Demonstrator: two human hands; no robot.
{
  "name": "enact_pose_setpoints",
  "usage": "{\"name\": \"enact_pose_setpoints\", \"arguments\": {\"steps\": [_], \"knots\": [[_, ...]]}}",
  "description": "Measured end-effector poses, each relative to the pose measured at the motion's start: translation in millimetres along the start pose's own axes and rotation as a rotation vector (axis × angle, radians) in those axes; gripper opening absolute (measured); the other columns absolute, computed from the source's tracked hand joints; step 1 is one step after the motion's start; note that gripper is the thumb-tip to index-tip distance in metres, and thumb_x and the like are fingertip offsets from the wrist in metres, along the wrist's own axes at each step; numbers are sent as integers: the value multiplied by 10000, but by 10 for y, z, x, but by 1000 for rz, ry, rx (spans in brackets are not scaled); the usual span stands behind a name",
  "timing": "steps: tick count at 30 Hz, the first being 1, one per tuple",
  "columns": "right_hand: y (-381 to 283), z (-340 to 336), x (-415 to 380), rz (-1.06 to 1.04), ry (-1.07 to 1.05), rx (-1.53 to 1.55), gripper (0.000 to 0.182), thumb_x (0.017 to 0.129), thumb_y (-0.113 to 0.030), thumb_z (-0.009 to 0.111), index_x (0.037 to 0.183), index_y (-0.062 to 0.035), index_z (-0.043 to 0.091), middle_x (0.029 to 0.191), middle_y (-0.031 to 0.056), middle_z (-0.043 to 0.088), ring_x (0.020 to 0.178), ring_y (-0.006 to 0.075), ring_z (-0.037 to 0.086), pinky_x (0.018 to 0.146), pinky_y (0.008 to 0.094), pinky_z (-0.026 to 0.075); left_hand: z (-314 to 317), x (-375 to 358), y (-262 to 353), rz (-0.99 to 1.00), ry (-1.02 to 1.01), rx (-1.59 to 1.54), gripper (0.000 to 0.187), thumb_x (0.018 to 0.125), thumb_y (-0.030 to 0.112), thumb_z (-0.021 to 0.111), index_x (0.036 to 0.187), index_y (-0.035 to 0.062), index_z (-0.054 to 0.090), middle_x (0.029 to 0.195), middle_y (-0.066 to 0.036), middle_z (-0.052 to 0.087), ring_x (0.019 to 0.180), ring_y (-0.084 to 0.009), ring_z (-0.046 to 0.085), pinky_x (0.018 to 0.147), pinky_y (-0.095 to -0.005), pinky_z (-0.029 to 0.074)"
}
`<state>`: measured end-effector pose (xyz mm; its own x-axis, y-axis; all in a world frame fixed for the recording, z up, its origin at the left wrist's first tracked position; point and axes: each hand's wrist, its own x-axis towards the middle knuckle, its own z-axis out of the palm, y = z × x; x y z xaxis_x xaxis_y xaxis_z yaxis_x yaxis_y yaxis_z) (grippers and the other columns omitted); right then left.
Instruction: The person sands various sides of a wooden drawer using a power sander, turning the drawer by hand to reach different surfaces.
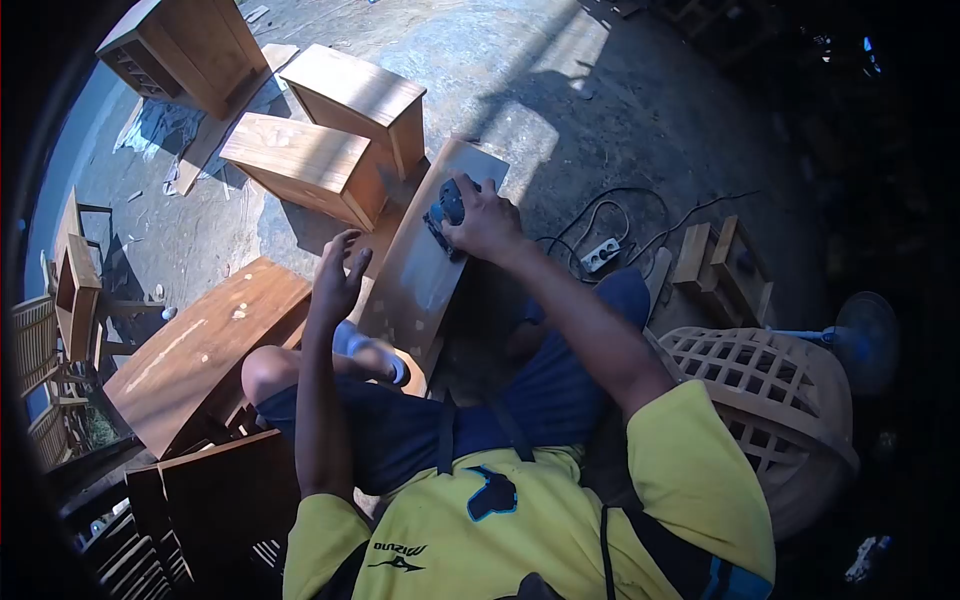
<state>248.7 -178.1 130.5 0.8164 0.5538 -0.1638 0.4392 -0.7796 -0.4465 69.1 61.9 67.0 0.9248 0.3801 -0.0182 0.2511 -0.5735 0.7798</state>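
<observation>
Nearest the lens: yellow shirt [540, 535], then dark trousers [555, 365], bent low. Left hand [338, 282] raised just beyond, fingers parted and loosely curled, holding nothing; no contact with wood visible. Directly ahead, long wooden piece [405, 285], pale top uppermost, pointing away, slightly rightward. Toward its far end, right hand [486, 220] wrapped over the blue sander [447, 206], dark base down on that top. Judged step: smoothing the pale surface, partway along; whether running, cannot tell. Next move likely calls for holding the base flat, gliding lengthwise under even pressure, easing off near edges. Off right, power strip [600, 255] on concrete floor [590, 150]. Past the piece, to the left, two box-shaped cabinets [300, 150], tops partly sunlit. Farthest, larger cabinet [200, 60].
</observation>
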Motion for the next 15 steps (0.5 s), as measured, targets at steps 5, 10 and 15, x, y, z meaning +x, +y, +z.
{"name": "enact_pose_setpoints", "arguments": {"steps": [5,10,15], "knots": [[215,-232,458,82,96,-59,929,819,-448,806,1598,-257,336,1293,319,589,1169,538,667,1010,600,548,457,22,-181,-117,-417,178,790,977,544,721,1622,202,419,1419,-264,630,1300,-431,639,1100,-495,499],[512,-366,1046,166,175,-134,910,816,-492,799,1573,-221,373,1314,311,608,1192,486,679,1024,548,550,398,84,-283,-265,-470,-54,730,927,484,813,1548,203,552,1308,-211,720,1205,-342,698,1054,-446,535],[597,-329,1161,109,178,-123,925,800,-490,821,1574,-233,384,1309,304,612,1191,489,676,1025,556,547,307,101,-283,-280,-486,-77,691,948,454,810,1551,216,568,1270,-175,745,1143,-290,713,1020,-424,558]]}}
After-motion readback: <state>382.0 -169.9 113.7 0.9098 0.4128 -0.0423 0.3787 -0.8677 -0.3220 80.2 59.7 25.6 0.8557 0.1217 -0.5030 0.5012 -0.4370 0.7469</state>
